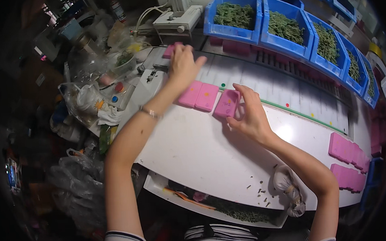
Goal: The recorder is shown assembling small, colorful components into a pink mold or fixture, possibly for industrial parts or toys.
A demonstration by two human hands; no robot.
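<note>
My right hand grips a pink block with a rounded hollow and faint handwriting on top. Its thumb is at the block's near end and its fingers at the far corner. Left of this, two more pink blocks lie side by side on the white table. My left hand reaches past them to the far left of the table, its thumb stretched away from the fingers. Beside those fingertips is another pink block, partly covered by the hand. Nothing shows between the left thumb and fingers.
Blue bins of dried green plant pieces line the back. A green-edged white panel lies before them. Pink blocks stand in rows at right. A tied bundle rests near the front edge, above an open drawer. Plastic bags crowd the left.
</note>
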